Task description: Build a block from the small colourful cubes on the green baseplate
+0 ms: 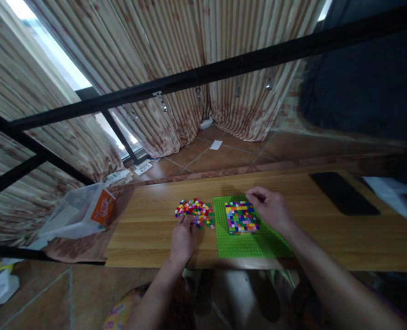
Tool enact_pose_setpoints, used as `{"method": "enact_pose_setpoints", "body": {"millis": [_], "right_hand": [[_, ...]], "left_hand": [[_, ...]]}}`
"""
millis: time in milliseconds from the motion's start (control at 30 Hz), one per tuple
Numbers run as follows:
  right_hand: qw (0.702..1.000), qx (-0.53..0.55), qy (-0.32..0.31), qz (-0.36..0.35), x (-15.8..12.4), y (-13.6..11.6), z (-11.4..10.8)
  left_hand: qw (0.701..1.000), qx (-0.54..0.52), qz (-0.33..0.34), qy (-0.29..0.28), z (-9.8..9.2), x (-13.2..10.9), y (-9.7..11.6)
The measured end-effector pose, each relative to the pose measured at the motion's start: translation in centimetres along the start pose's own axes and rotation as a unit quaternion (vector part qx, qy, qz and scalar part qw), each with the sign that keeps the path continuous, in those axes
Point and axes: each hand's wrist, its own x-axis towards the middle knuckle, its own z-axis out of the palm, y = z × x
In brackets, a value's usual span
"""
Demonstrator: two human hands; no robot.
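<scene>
A green studded baseplate (231,247) lies on the wooden table, bearing a squarish block of multicoloured toy bricks (242,217). My right hand (272,210) is over the block's far right corner, thumb and fingers closed in a pinch. Whatever is between those fingertips is too small to make out. Left of the baseplate a heap of loose small coloured bricks (196,208) is spread on the wood. At the heap's near edge my left hand (183,238) has its fingertips down among the bricks, fingers drawn together. Any brick in them is hidden.
A dark flat phone-like slab (344,193) rests at the right of the table (148,238), near white paper (394,197). A clear plastic bin (74,211) with an orange label stands beyond the left end. A black metal bar (189,78) crosses in front of striped curtains.
</scene>
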Motion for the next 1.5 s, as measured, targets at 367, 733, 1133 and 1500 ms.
{"method": "enact_pose_setpoints", "body": {"millis": [367, 733, 1133, 1500], "right_hand": [[0.999, 0.027, 0.02, 0.015, 0.3, -0.6, 0.3], [0.985, 0.083, -0.08, -0.126, -2.0, -3.1, 1.1], [0.975, 0.079, -0.134, -0.161, -2.7, -3.7, 1.7], [0.997, 0.017, 0.002, -0.08, -1.1, -0.4, -0.6]], "left_hand": [[0.997, 0.066, -0.028, -0.001, -0.6, 0.8, 1.7], [0.854, -0.501, -0.115, -0.084, -2.3, 1.8, 6.4], [0.768, -0.609, -0.133, -0.148, -1.1, 1.5, 8.9], [0.805, -0.568, -0.149, -0.085, -0.2, 2.3, 8.9]]}}
